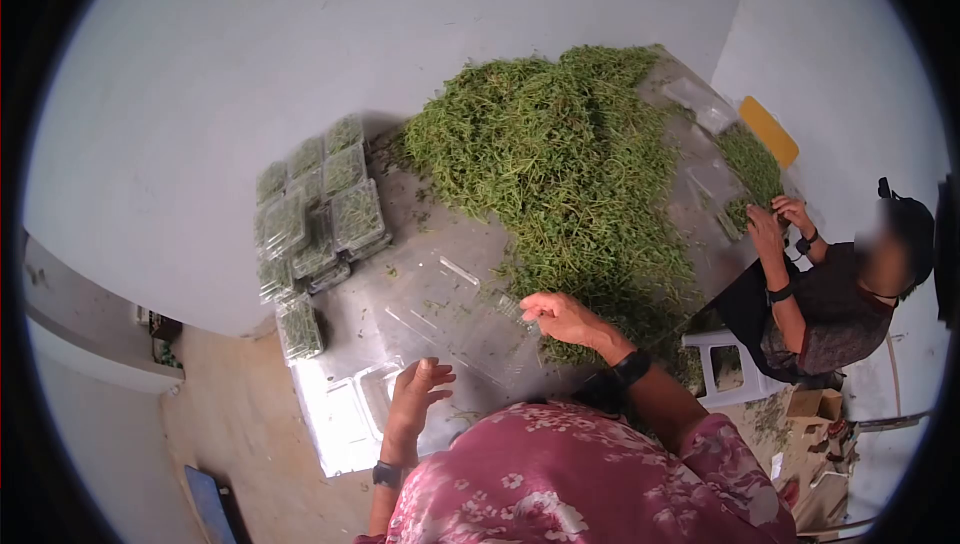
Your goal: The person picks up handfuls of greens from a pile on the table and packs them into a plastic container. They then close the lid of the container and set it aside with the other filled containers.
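Observation:
My left hand [412, 399] hovers over the near edge of the table, thumb and fingers apart with nothing between them. Beside it lies an open clear plastic box [370, 391], bright with glare. My right hand [568, 319] is at the near edge of a large heap of cut green stems [560, 154], its fingers bent together. What they hold, if anything, is too small to make out. Just left of that hand, a clear plastic container [480, 354] lies on the table, its outline faint.
Filled clear boxes [320, 209] are stacked at the table's left. Loose bits of stem lie on the metal table [415, 269]. To the right, another person [835, 294] handles greens [750, 164] near a yellow chair back [768, 132]. A white stool [728, 369] stands beside that person.

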`<state>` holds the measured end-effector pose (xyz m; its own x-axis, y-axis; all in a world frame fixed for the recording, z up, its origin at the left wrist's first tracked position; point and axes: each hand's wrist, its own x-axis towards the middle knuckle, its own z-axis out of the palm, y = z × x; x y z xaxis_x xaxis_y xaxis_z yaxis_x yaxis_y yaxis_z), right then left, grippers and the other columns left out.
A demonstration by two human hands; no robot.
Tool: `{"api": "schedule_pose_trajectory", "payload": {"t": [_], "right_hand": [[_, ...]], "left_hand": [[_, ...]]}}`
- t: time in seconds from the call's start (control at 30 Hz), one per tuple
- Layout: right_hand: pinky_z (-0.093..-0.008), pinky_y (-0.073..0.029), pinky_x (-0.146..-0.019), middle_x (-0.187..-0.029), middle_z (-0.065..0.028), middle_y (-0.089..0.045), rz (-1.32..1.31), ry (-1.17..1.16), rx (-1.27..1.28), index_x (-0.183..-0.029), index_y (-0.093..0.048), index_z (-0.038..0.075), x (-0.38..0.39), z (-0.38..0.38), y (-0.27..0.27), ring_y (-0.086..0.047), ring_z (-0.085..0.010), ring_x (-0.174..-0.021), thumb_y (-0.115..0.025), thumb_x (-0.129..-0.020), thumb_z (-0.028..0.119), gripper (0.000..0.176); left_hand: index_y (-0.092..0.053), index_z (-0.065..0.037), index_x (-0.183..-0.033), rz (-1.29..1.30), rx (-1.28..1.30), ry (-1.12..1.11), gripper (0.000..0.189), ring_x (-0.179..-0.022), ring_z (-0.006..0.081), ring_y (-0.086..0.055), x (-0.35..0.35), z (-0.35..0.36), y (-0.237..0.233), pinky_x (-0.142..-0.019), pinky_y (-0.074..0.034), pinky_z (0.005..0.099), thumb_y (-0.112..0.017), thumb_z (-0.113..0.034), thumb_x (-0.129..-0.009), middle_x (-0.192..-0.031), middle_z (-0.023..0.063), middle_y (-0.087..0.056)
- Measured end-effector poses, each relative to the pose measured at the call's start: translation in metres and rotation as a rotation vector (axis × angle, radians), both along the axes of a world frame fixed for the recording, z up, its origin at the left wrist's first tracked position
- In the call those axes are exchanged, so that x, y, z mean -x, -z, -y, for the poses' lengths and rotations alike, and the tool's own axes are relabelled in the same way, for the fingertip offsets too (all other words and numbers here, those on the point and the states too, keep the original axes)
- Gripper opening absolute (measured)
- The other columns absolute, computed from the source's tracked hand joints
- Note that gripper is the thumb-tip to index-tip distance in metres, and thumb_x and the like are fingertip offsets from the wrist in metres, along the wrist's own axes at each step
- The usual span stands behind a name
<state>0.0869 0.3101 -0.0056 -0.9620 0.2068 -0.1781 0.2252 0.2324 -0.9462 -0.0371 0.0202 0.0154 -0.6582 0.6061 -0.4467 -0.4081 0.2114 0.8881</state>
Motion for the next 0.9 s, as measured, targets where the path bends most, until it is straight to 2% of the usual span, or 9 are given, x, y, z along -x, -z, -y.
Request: {"api": "schedule_pose_trajectory", "payload": {"t": [0.07,0.17,0.27,0.4,0.5,0.6,0.7,0.73,0.9], "right_hand": [[-0.0340,-0.050,-0.082,-0.107,-0.0168,-0.066,-0.078,-0.097,-0.116,-0.119,-0.055,-0.002,0.000,0.001,-0.010,-0.064,-0.0249,-0.097,-0.044,-0.079,0.001,0.041],[-0.0359,-0.049,-0.085,-0.107,-0.0177,-0.066,-0.044,-0.164,-0.168,-0.118,-0.056,-0.001,0.000,0.006,-0.009,-0.064,-0.0301,-0.096,-0.044,-0.078,0.000,0.043],[-0.0356,-0.050,-0.081,-0.104,-0.0181,-0.066,-0.046,-0.182,-0.240,-0.120,-0.054,-0.002,-0.001,0.006,-0.004,-0.065,-0.0289,-0.094,-0.044,-0.080,0.001,0.042],[-0.0359,-0.051,-0.075,-0.101,-0.0179,-0.067,-0.004,-0.226,-0.256,-0.119,-0.054,-0.003,-0.004,0.000,-0.017,-0.066,-0.0272,-0.087,-0.053,-0.083,0.007,0.037],[-0.0393,-0.051,-0.070,-0.097,-0.0176,-0.066,-0.109,-0.052,-0.250,-0.112,-0.056,0.000,-0.016,-0.026,-0.017,-0.064,-0.0313,-0.081,-0.060,-0.084,0.013,0.032],[-0.0401,-0.051,-0.076,-0.101,-0.0196,-0.064,-0.105,0.236,-0.363,-0.114,-0.054,-0.001,-0.031,-0.075,-0.014,-0.065,-0.0330,-0.090,-0.064,-0.082,0.012,0.036],[-0.0482,-0.045,-0.094,-0.127,-0.0226,-0.050,0.076,0.481,-0.642,-0.126,-0.049,0.003,-0.060,-0.133,0.001,-0.049,-0.0400,-0.117,-0.065,-0.084,0.016,0.048],[-0.0491,-0.044,-0.096,-0.129,-0.0233,-0.048,0.189,0.519,-0.677,-0.129,-0.047,0.001,-0.067,-0.147,-0.009,-0.048,-0.0411,-0.118,-0.066,-0.084,0.018,0.052],[-0.0492,-0.043,-0.100,-0.138,-0.0228,-0.040,0.426,0.557,-0.689,-0.134,-0.041,0.002,-0.094,-0.202,0.020,-0.039,-0.0412,-0.127,-0.068,-0.082,0.017,0.061]], "left_hand": [[-0.044,0.004,-0.128,0.147,-0.138,0.014,0.077,-0.107,0.0248,-0.057,0.003,0.001,0.006,-0.082,-0.049,0.0379,-0.056,-0.059,-0.085,-0.117,0.0177,-0.057],[-0.048,-0.001,-0.126,0.127,-0.235,-0.016,0.061,-0.105,0.0257,-0.058,-0.003,-0.008,0.004,-0.078,-0.050,0.0371,-0.058,-0.048,-0.089,-0.114,0.0171,-0.060],[-0.049,0.002,-0.124,0.035,-0.096,0.069,0.055,-0.104,0.0246,-0.059,-0.011,-0.017,-0.009,-0.079,-0.049,0.0352,-0.059,-0.041,-0.090,-0.114,0.0161,-0.060],[-0.049,0.003,-0.122,0.173,0.032,-0.029,0.037,-0.097,0.0244,-0.062,-0.019,-0.027,-0.004,-0.073,-0.050,0.0315,-0.054,-0.018,-0.093,-0.105,0.0161,-0.064],[-0.054,-0.002,-0.117,0.202,-0.023,-0.140,0.031,-0.093,0.0240,-0.064,-0.022,-0.023,0.010,-0.071,-0.049,0.0326,-0.056,-0.018,-0.091,-0.102,0.0134,-0.066],[-0.051,0.000,-0.119,0.199,-0.010,-0.316,0.032,-0.094,0.0257,-0.063,-0.027,-0.022,0.016,-0.075,-0.050,0.0342,-0.054,-0.017,-0.091,-0.104,0.0156,-0.063],[-0.048,0.002,-0.119,0.233,-0.168,-0.400,0.033,-0.096,0.0274,-0.061,-0.028,-0.014,0.040,-0.081,-0.051,0.0366,-0.052,-0.017,-0.093,-0.105,0.0181,-0.060],[-0.046,0.003,-0.119,0.259,-0.162,-0.433,0.033,-0.097,0.0285,-0.059,-0.031,-0.016,0.038,-0.086,-0.051,0.0388,-0.052,-0.017,-0.094,-0.105,0.0196,-0.058],[-0.043,0.001,-0.126,0.284,-0.068,-0.446,0.040,-0.095,0.0245,-0.059,-0.044,-0.022,0.041,-0.074,-0.049,0.0336,-0.046,-0.027,-0.097,-0.107,0.0163,-0.059]]}}
